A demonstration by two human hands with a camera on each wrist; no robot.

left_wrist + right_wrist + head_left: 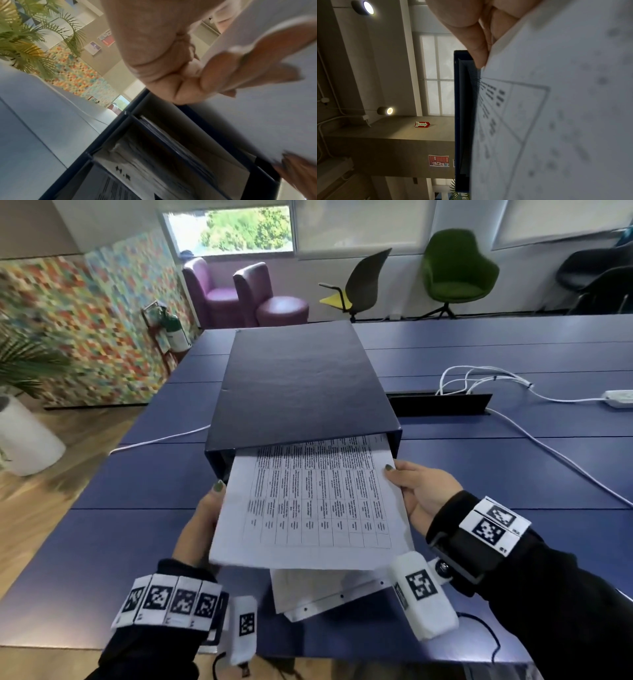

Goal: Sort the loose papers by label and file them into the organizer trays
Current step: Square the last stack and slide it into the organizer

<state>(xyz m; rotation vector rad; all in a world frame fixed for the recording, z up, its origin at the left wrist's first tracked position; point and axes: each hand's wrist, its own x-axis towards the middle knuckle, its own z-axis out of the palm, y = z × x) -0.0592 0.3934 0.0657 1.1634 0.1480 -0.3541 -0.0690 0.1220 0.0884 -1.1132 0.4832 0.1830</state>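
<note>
Sheet of white paper printed with a black table grid [317, 501] sits mid-frame in the head view, far edge already inside the top slot of the dark blue box-shaped organizer [301, 385] at 12 o'clock, near edge sticking out toward the person. Left hand [202, 518] pinches the sheet's 9 o'clock edge, thumb on top, fingers curled under. Right hand [423, 494] pinches the 3 o'clock edge the same way. Left wrist view shows stacked trays below, already holding papers, one marked "H.R"; label of the top tray not readable. Step in hand, judging from this: filing one sorted sheet into the upper tray, roughly part-way in. Next move calls for a level push toward 12 o'clock, both edges kept even so the paper doesn't buckle, then release. More loose white papers [329, 590] lie at 6 o'clock under the held sheet on the blue table [513, 474], still to sort. White cables [479, 378] at 2 o'clock, green chair [455, 268] beyond.
</note>
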